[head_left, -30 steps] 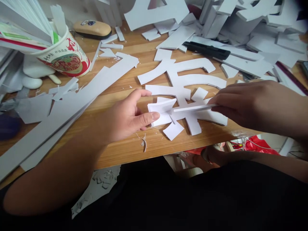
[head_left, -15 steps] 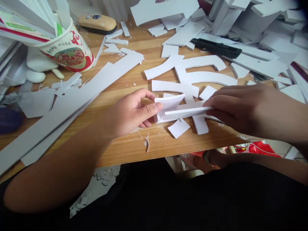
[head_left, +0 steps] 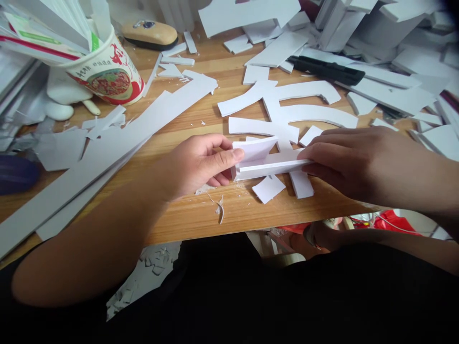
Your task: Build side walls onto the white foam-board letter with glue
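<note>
1. White strip [head_left: 270, 167]: I see it edge-up between my hands, right end pinched by my right hand [head_left: 362, 160].
2. My left hand [head_left: 199, 162], half-curled, pinches the upright wall [head_left: 258, 149] beside its thumb.

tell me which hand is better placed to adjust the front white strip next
Probably the right hand: its fingers pinch the right end of the front strip, while the left hand holds the left end of the upright piece behind it.
</note>
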Motion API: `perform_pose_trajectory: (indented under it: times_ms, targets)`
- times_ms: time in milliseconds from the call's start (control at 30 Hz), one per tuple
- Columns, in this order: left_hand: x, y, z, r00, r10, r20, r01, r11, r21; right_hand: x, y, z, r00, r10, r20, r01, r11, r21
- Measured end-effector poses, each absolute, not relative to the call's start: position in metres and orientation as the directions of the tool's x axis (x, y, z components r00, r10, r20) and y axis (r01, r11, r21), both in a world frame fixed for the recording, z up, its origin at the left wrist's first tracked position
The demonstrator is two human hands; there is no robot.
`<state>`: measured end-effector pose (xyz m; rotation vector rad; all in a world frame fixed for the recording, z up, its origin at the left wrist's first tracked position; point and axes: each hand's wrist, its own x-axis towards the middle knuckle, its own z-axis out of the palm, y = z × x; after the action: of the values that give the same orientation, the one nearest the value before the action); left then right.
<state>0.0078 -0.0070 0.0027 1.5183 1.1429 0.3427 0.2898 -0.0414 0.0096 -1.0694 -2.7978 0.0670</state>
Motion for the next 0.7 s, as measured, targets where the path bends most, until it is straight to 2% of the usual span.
perform_pose_trajectory:
  times_ms: [233, 300, 467, 600, 700]
  targets:
    - [0.008, -0.009, 0.0, 0.51, 0.762, -0.4, 0.312, 0.27, 0.911, 0.291, -0.044, 0.013, -0.715, 0.658, 0.238, 0.65, 0.75, -0.121]
    - [0.011, -0.01, -0.001, 0.524, 0.733, -0.433, 0.293, 0.323, 0.9, 0.29, -0.045, 0.014, -0.706, 0.664, 0.249, 0.659, 0.743, -0.115]
    - [0.017, -0.011, -0.003, 0.542, 0.707, -0.455, 0.247, 0.383, 0.89, 0.294, -0.044, 0.013, -0.689, 0.684, 0.239, 0.659, 0.729, -0.184]
    - [0.019, -0.01, -0.003, 0.515, 0.727, -0.454, 0.197, 0.415, 0.888, 0.304, -0.048, 0.015, -0.673, 0.684, 0.281, 0.659, 0.727, -0.19]
    - [0.019, -0.01, -0.003, 0.508, 0.737, -0.446, 0.141, 0.439, 0.887, 0.302, -0.057, 0.02, -0.705, 0.632, 0.321, 0.627, 0.767, -0.133]
